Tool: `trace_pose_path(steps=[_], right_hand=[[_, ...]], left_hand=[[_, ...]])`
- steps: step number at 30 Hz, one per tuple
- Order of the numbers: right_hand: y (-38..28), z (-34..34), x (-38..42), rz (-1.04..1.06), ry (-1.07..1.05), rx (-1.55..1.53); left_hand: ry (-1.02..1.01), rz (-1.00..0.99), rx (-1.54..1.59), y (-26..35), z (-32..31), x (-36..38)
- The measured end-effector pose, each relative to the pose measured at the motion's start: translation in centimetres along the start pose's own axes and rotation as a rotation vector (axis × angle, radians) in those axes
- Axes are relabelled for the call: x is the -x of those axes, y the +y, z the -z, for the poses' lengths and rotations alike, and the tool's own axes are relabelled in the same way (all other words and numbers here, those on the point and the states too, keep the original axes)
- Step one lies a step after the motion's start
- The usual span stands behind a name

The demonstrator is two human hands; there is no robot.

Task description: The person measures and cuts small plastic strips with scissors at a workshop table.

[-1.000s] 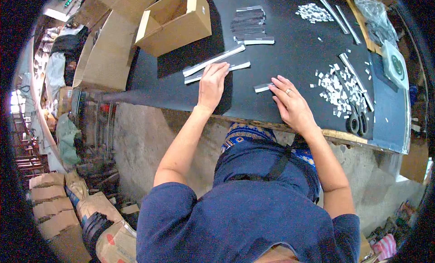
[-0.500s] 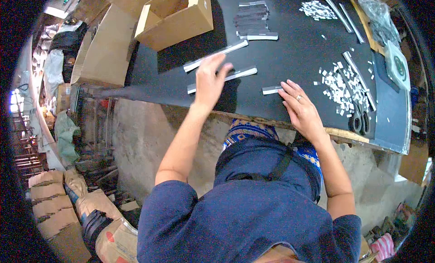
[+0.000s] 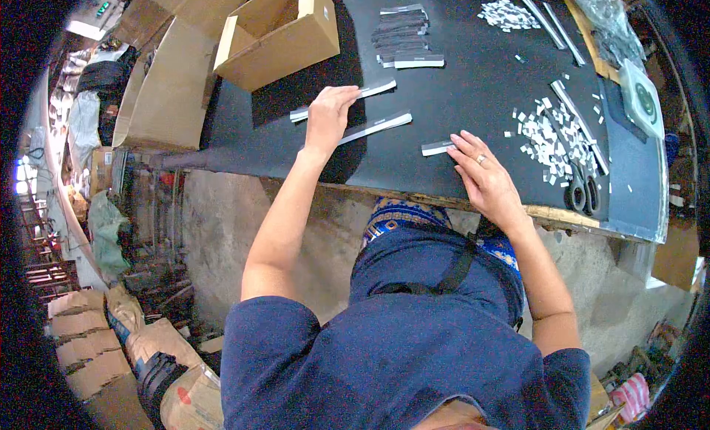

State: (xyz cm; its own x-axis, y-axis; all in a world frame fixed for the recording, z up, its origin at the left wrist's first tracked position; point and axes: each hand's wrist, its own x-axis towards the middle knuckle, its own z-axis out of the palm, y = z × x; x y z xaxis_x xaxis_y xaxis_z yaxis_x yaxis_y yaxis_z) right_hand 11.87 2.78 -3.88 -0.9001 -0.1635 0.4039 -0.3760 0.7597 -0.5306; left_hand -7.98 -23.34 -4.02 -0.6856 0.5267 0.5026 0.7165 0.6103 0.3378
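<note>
Two long black-and-white strips lie side by side left of centre on the dark table. My left hand [image 3: 328, 119] is over the upper strip [image 3: 379, 88], its fingers drawn together on the strip's middle and covering part of it. Below it, the lower strip [image 3: 384, 124] runs partly behind that hand. My right hand [image 3: 484, 175], with a ring on one finger, has its fingers close together on the right end of a short black-and-white strip [image 3: 436, 148]. That strip's left end shows; the thumb's grip is partly hidden.
A stack of short strips [image 3: 401, 38] lies at the back. An open cardboard box [image 3: 288, 52] stands at the left. To the right are small white cut pieces [image 3: 543, 138], black-handled scissors [image 3: 583, 192], long narrow strips [image 3: 579, 126] and another white pile [image 3: 509, 15].
My left hand has moved from between the two long strips onto the upper one, and its thumb and fingers have come together. My right hand stays at the short strip. The view has shifted slightly.
</note>
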Motion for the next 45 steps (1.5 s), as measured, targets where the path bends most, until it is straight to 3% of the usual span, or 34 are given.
trace_pose_path(steps=[12,16,18,19,26,28,34,38,45], right_hand=[[0.5,0.4,-0.7,-0.027,0.046,-0.098],[2.4,1.8,-5.1,-0.072,0.191,-0.086],[4.3,2.1,-8.8,-0.264,0.128,-0.168],[6.6,1.2,-10.5,-0.17,0.187,-0.102],[11.0,-1.6,-17.8,-0.198,0.112,0.002],[11.0,-1.6,-18.3,-0.263,0.015,0.017],[9.9,-0.9,-18.3,-0.324,-0.02,-0.019],[9.9,-1.0,-17.9,-0.233,0.044,-0.041],[8.6,-1.0,-18.8,-0.211,-0.072,-0.159]], left_hand=[[-0.006,0.096,0.038,1.6,2.0,1.5],[0.093,0.044,0.053,4.5,1.8,1.8],[0.128,0.0,0.071,6.2,1.3,2.6],[0.113,0.009,0.082,7.2,1.4,3.0],[0.209,0.163,0.139,8.9,0.0,6.4],[0.235,0.171,0.141,8.9,-0.3,6.6],[0.322,0.11,0.155,8.8,-0.8,6.3],[0.343,0.11,0.148,8.9,-0.5,6.1],[0.345,0.149,0.148,9.0,-0.7,6.1]])
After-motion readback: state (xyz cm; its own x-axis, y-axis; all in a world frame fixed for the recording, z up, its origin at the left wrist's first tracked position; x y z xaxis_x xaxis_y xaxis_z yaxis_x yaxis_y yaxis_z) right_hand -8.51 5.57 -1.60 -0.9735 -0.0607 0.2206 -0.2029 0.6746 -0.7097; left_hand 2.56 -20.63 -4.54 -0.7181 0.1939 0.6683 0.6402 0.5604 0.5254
